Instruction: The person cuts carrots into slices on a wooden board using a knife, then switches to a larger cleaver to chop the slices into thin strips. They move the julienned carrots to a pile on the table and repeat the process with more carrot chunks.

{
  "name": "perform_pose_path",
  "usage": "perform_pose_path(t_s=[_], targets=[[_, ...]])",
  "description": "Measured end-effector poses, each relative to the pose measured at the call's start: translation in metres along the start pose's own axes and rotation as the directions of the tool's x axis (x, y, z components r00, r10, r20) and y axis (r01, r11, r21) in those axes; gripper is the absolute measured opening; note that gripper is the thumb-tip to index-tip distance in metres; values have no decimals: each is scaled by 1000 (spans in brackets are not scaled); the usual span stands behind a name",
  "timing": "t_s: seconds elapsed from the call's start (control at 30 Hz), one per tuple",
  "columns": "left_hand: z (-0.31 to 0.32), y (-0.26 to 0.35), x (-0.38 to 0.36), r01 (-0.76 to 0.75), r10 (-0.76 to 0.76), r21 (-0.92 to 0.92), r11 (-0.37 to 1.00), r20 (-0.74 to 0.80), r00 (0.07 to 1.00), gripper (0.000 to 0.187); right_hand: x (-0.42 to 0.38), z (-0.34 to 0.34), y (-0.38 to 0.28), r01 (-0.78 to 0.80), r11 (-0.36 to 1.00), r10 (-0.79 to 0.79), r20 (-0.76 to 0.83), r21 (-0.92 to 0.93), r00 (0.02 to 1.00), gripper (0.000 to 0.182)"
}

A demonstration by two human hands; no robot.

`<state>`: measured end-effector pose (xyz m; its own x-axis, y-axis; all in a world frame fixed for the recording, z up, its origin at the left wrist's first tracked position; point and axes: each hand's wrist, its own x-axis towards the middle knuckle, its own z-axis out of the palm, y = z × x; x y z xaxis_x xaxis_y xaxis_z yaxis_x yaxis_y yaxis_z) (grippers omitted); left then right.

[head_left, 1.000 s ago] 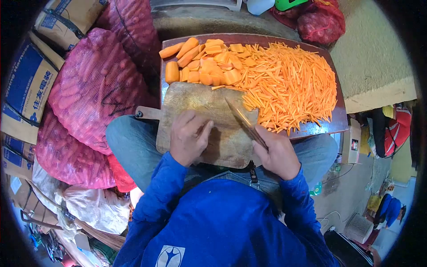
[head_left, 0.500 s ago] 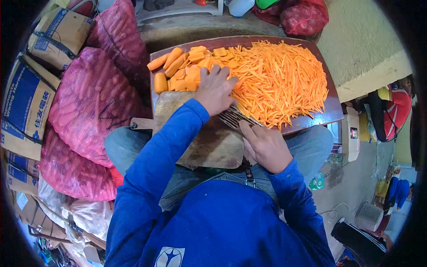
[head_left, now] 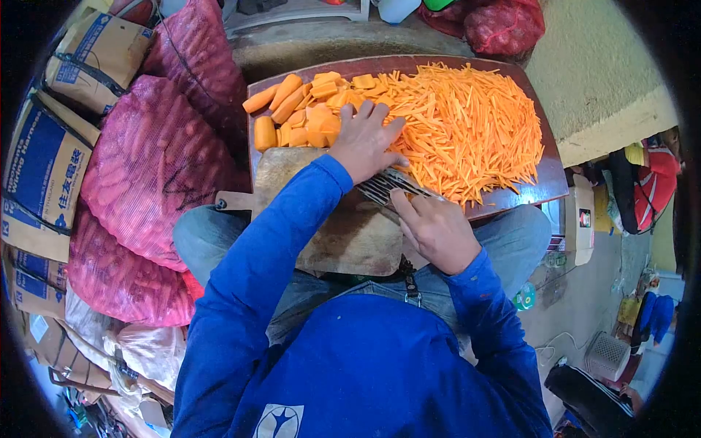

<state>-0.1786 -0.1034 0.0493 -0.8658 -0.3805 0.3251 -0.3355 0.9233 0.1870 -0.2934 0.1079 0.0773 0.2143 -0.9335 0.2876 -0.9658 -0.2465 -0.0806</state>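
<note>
My right hand [head_left: 438,230] is closed around the handle of a knife [head_left: 394,186], whose blade shows as blurred bright and dark stripes. The knife lies over the far right part of a worn wooden cutting board [head_left: 350,241]. Beside the blade, my left hand [head_left: 367,142] is bent over carrot slices [head_left: 321,125] and presses on them, its thumb close to the blade. What lies under its palm is hidden. A large heap of thin carrot sticks [head_left: 475,131] spreads to the right of both hands. Whole peeled carrots [head_left: 288,104] and thicker pieces lie at the left.
The dark red table [head_left: 544,186] carries the board and carrots. Pink mesh sacks [head_left: 146,168] and cardboard boxes [head_left: 44,171] are stacked at the left. A concrete ledge [head_left: 606,80] rises at the right, and a red net sack [head_left: 504,28] sits at the back.
My left hand has shifted slightly to the right, with its fingers more spread. The right hand and knife have moved a little, and the view has shifted slightly.
</note>
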Motion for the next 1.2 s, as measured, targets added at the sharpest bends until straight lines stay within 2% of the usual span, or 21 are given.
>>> perform_pose_path(t_s=[0.13,0.2,0.23,0.3,0.33,0.37,0.4,0.47,0.5,0.53,0.6,0.63,0.7,0.73,0.83,0.9,0.93,1.0,1.07,1.13,1.2], targets=[[-2,-18,-11,13,-12,8,1000,-74,997,60,-12,2,-5,-92,993,86,79,80,993,53],[-8,-35,-20,66,-65,-6,998,-199,978,50,-15,5,-6,-68,994,59,97,88,994,53],[-10,-42,-24,115,-126,-72,991,-183,975,52,-15,7,-5,-72,993,64,94,89,993,53],[-13,-37,-26,88,-109,-121,989,-179,978,54,-11,10,-3,27,994,-34,68,102,997,51],[-19,-30,-27,68,-99,-171,983,-180,979,56,-9,8,-4,28,994,-36,68,104,997,51],[-22,-17,-26,9,-37,-155,988,-174,984,62,-4,3,-5,55,996,-61,93,67,994,49],[-24,-3,-22,17,-44,-149,989,-179,983,62,1,-1,-6,87,996,-90,117,30,989,48],[-25,19,-12,-65,61,-127,990,-40,997,71,8,-2,-6,117,993,-117,111,11,987,48],[-18,21,-7,-99,98,-81,992,-26,995,76,10,-2,-7,131,991,-129,109,-9,986,48],[-13,19,-4,-102,100,-81,991,-28,995,76,13,-2,-7,129,992,-127,108,-12,986,48],[-3,17,4,-45,52,-79,996,98,994,69,16,-1,-6,164,986,-164,131,5,978,48],[0,14,6,-55,62,-81,995,94,994,69,16,0,-6,158,987,-156,129,-3,979,48],[-3,1,3,-115,117,41,993,-51,992,52,14,4,-7,178,983,-181,111,42,977,48],[-8,-5,0,-117,119,42,992,-49,992,52,12,4,-8,176,984,-179,108,43,978,48],[-22,-24,-17,-48,48,5,999,-78,996,47,3,6,-14,163,982,-172,88,98,981,48],[-28,-39,-33,36,-46,-68,997,-143,989,43,-9,11,-18,48,989,-66,126,137,990,48],[-29,-45,-41,37,-46,-65,997,-138,989,43,-12,12,-19,47,989,-65,124,143,990,48],[-30,-52,-54,158,-171,-104,982,-121,978,37,-17,13,-20,3,985,-35,183,171,983,49],[-27,-53,-58,151,-161,-89,985,-121,979,34,-19,23,-22,8,980,-42,168,197,985,48],[-28,-48,-59,135,-134,3,991,-121,984,34,-19,26,-25,19,974,-55,153,225,987,47],[-22,-46,-53,104,-99,25,994,-160,982,35,-18,26,-28,4,974,-48,188,226,981,45]])
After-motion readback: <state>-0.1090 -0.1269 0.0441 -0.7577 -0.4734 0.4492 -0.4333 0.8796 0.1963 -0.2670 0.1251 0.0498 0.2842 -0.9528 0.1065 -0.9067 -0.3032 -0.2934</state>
